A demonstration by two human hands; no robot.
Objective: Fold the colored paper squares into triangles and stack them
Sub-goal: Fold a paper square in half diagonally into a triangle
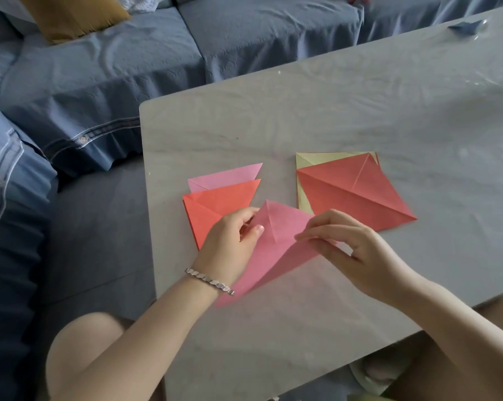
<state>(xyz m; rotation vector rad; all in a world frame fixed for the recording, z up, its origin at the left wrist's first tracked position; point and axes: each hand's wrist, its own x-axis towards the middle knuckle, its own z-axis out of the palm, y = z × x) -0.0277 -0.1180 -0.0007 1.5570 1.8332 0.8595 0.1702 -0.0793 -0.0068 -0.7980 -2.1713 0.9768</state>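
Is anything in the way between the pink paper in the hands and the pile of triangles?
Nothing visible does. The pink paper sheet, pinched by the left hand and right hand, is right beside the red paper triangle topping the pile; only the left hand overlaps its near corner.

A silver link bracelet (209, 282) of small faceted segments circles the wrist behind the left hand (230, 244). Forearms and knees are bare.

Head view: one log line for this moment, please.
step: folding | left hand: pinches pink sheet | right hand: pinches same sheet | stack: red triangle over pale pink triangle | pile: red square on yellow sheet
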